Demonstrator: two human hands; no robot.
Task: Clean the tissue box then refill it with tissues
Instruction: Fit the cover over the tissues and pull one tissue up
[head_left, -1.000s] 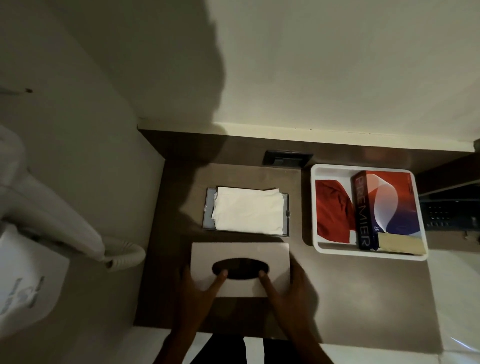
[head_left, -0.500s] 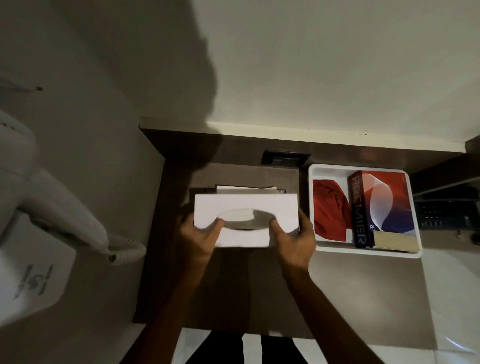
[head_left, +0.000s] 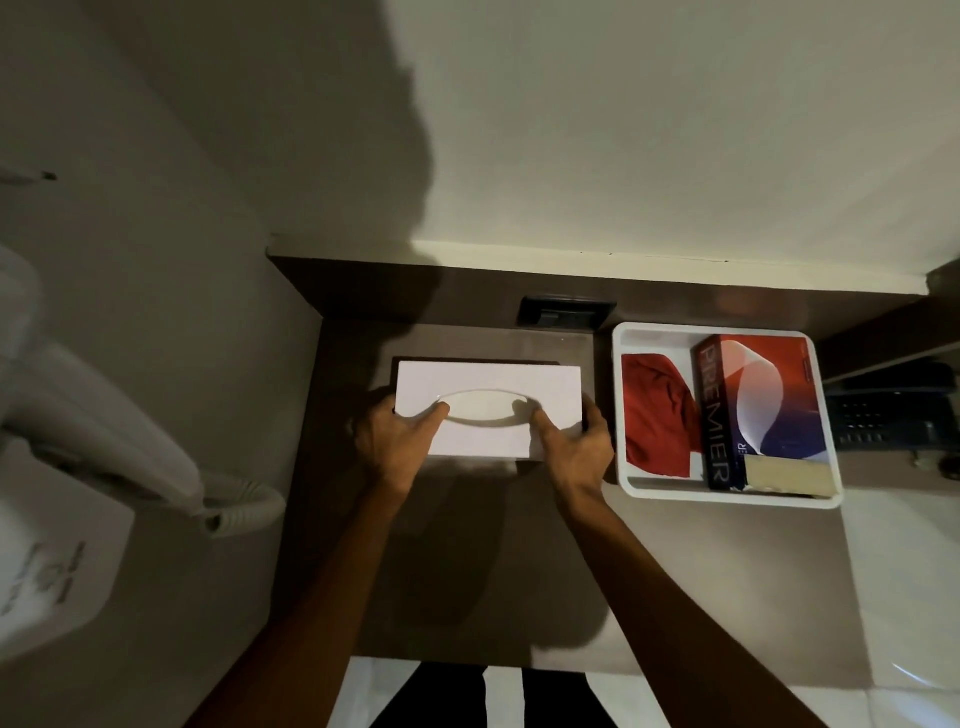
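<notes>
The white tissue box cover with its oval slot sits over the tissue stack and base near the back of the brown counter. White tissue shows through the slot; the base is hidden under the cover. My left hand grips the cover's left end, thumb at the slot's left tip. My right hand grips the right end, thumb at the slot's right tip.
A white tray to the right holds a red cloth and a red-and-blue Premier tissue pack. A wall socket sits behind the box. A white hair dryer with coiled cord hangs on the left wall. A dark phone lies far right.
Both hands lifted the cover from the counter's front, carried it back over the tissue stack and lowered it, so the stack and base are now covered.
</notes>
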